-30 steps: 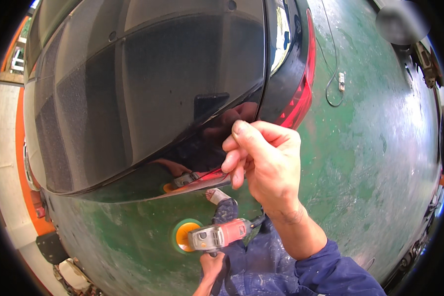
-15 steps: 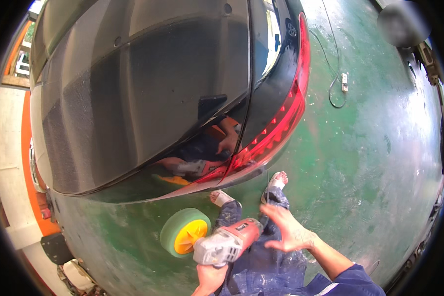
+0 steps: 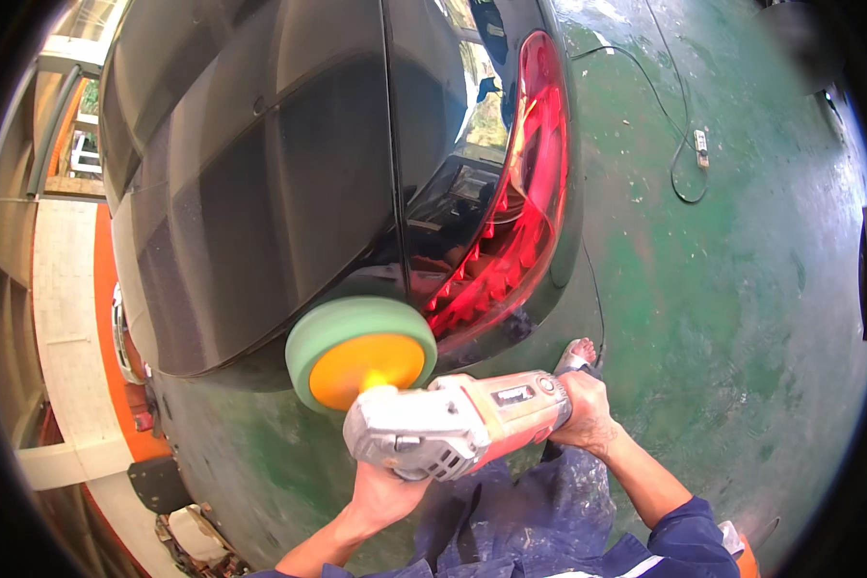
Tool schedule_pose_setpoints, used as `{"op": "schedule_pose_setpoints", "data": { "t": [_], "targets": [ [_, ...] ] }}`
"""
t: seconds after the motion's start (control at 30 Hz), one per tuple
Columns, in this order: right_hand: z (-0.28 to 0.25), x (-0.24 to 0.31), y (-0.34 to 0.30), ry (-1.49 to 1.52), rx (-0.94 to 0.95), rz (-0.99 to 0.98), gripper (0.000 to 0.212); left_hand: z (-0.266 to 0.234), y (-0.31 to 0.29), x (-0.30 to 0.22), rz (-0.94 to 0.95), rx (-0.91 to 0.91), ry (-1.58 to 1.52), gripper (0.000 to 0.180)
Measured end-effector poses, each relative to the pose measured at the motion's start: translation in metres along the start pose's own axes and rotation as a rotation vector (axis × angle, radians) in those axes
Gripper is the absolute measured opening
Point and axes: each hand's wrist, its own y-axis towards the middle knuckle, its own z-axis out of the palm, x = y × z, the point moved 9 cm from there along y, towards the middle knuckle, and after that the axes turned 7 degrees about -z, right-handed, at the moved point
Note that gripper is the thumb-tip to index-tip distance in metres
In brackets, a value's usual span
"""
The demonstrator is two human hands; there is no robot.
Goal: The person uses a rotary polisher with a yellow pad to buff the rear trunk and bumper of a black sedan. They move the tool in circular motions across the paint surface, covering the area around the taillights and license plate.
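Note:
With both hands I hold a red and grey power polisher [image 3: 511, 412] in front of a dark car's rear corner. My left hand [image 3: 387, 496] is wrapped under its grey head. My right hand [image 3: 588, 412] grips the rear end of the red body. On the head sits a thick green foam pad [image 3: 328, 323] with an orange-yellow backing [image 3: 371, 366], its spokes blurred into a smooth disc as if spinning. The pad's edge overlaps the dark body panel [image 3: 308, 193] just left of the red tail light [image 3: 539, 183]; whether they touch I cannot tell.
A white power strip [image 3: 701, 148] with a dark cable [image 3: 679, 178] lies on the green floor [image 3: 722, 308] to the right. My foot [image 3: 576, 353] stands beneath the polisher. At the left is a white and orange wall panel [image 3: 72, 318], with dusty parts [image 3: 197, 539] near the floor.
My right hand has closed on the polisher's rear end, open and apart from it before. The polisher has risen toward the car, and the pad's visible spokes have blurred.

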Motion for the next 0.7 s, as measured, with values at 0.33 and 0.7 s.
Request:
{"op": "schedule_pose_setpoints", "data": {
  "t": [0.33, 0.7],
  "targets": [
    [-0.039, -0.040, -0.027, -0.140, 0.079, 0.214, 0.047, 0.061, 0.031, -0.019, -0.129, 0.163, 0.185, 0.024],
    [0.022, -0.029, -0.047, 0.242, 0.801, 0.153, 0.041, 0.066, -0.107, 0.077, -0.696, -0.162, -0.362, 0.005]
  ]
}}
